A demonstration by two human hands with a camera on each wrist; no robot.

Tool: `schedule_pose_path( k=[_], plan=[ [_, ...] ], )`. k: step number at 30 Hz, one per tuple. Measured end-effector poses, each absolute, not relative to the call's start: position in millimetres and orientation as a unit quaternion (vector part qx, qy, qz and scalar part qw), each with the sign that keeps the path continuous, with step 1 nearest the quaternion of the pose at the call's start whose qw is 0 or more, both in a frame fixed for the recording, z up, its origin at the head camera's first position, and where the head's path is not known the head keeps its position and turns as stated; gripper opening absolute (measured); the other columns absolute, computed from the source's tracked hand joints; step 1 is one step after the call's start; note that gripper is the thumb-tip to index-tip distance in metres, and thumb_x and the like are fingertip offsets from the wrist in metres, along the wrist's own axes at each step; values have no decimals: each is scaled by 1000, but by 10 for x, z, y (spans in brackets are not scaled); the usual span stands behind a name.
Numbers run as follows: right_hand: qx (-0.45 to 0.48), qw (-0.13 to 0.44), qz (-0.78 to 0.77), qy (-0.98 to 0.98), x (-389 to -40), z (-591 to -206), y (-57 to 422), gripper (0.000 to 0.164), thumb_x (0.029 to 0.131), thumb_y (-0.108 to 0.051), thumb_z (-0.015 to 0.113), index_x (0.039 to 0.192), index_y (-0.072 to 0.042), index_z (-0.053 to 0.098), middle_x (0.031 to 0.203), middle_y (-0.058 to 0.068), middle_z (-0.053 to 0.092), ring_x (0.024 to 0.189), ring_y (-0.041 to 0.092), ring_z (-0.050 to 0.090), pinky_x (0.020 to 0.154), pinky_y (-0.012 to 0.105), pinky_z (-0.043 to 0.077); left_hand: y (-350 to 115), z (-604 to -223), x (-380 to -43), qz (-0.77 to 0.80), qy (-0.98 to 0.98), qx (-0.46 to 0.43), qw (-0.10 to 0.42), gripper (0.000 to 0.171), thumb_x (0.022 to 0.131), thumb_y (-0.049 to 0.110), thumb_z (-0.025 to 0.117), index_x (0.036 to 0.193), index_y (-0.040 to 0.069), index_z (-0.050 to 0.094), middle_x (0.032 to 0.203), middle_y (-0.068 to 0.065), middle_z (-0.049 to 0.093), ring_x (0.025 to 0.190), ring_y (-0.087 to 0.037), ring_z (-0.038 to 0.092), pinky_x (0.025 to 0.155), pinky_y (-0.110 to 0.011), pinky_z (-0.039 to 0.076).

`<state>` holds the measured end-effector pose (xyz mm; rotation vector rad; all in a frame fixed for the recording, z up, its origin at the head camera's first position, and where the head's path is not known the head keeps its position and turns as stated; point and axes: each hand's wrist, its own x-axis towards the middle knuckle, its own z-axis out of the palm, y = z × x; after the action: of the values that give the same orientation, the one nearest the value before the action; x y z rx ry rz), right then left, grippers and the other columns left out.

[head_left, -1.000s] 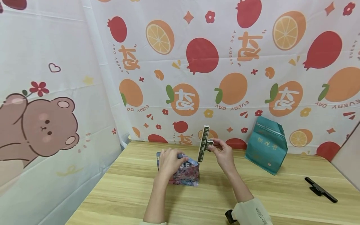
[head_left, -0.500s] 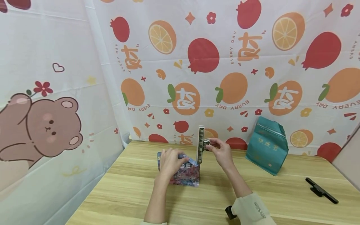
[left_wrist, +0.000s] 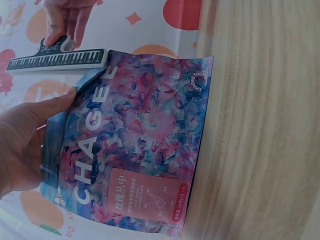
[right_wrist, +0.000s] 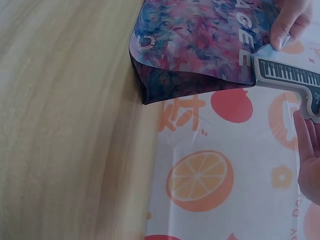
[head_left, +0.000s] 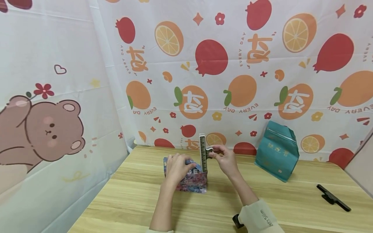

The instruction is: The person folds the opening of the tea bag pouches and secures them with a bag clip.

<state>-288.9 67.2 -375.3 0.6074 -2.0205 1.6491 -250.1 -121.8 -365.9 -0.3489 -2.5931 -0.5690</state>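
Note:
A blue and pink patterned CHAGEE tea bag (left_wrist: 145,115) stands on the table, its top folded over. My left hand (head_left: 175,169) pinches that folded top between thumb and fingers. By its handle, my right hand (head_left: 225,159) pinches a long bag clip (head_left: 203,154) with a piano-key print. The clip stands upright in the head view, its lower end at the right end of the bag's fold. In the right wrist view the end of the clip (right_wrist: 285,72) meets the bag's top edge. How far its jaws reach over the fold cannot be told.
A teal bag (head_left: 276,150) stands at the back right of the wooden table (head_left: 128,200). A second clip, black (head_left: 333,197), lies near the right edge. A printed cloth hangs behind the table.
My right hand has carried the piano-print clip left and slightly down, from beside the bag to its folded top corner. My left hand has kept its hold on the bag.

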Motion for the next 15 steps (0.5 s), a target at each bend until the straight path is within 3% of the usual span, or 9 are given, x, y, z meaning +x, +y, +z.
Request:
schedule_pose_path(
  k=[15],
  plan=[
    [299, 276, 510, -758, -2853, -3901, 595, 18, 73, 1, 73, 91, -3, 68, 82, -1, 60, 73, 14, 59, 59, 25, 50, -1232, -3657, -2596, -202, -944, -135, 222, 11, 74, 29, 76, 78, 19, 73, 75, 8, 63, 64, -11, 43, 63, -31, 24]
  ],
)
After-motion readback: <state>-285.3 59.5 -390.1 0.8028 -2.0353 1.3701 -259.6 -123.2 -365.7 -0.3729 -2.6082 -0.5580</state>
